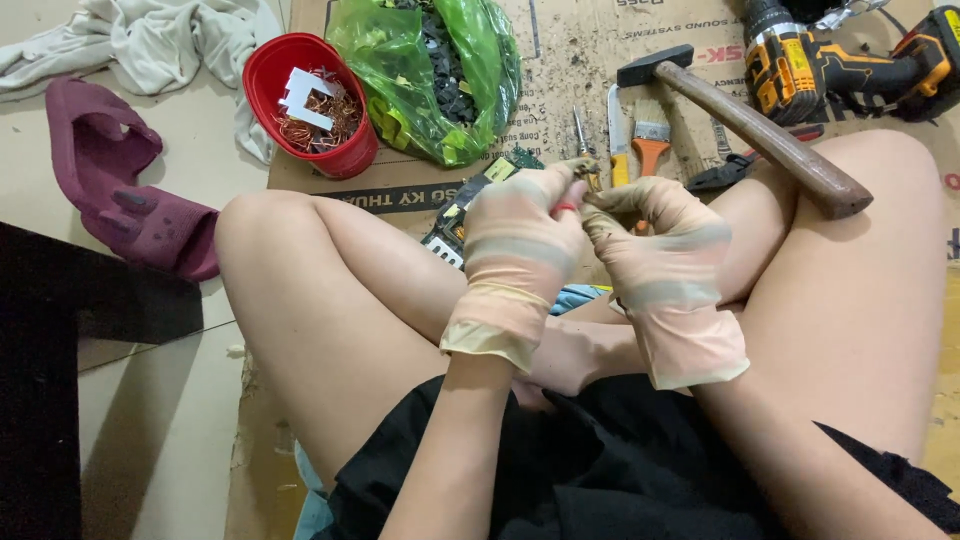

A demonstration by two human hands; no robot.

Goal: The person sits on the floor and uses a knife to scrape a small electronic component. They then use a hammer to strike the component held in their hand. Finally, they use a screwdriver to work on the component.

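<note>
Left hand (520,240) and right hand (655,235), both gloved, pinch a small part (583,172); it may slip onto the cardboard (560,90).

You are sitting cross-legged on flattened brown cardboard (560,80), holding your gloved left hand (518,245) and gloved right hand (665,255) together above your knees, both pinching a small part with a red bit (566,208) between the fingertips. A dark circuit board (462,215) is lying just beyond your left hand. A wooden-handled hammer (760,130) is resting against your right knee. Farther off are sitting a red plastic tub of copper wire (312,105), a green plastic bag of dark pieces (435,75), an orange-handled paintbrush (651,135) and a yellow-and-black cordless drill (850,65).
</note>
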